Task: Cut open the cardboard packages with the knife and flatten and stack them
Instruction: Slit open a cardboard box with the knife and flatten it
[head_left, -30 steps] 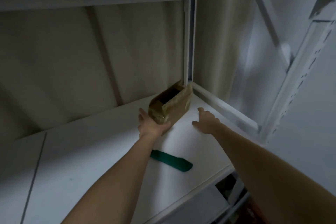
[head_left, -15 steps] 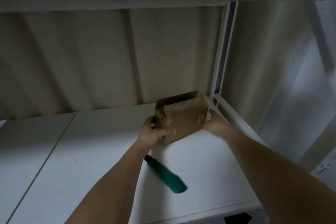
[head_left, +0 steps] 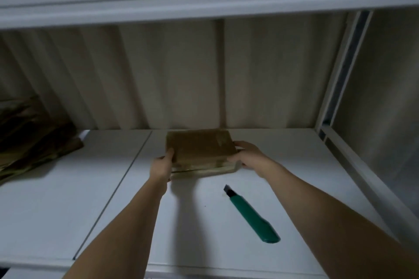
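Nearest us, one green knife (head_left: 251,214) lay on the white shelf (head_left: 56,210), blade out. Beyond it, one box (head_left: 199,149) sat mid-shelf, and we gripped it with two hands: left hand (head_left: 161,166) curled round its left edge, right hand (head_left: 248,157) round its right. Far left, one cardboard pile (head_left: 29,136).

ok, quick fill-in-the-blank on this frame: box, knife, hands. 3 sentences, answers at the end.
1. The cardboard box is gripped by ____ hands, the left hand and the right hand.
2. The knife lying on the shelf has a ____ handle.
3. The pile of flattened cardboard lies to the ____ of the box.

Answers: both; green; left
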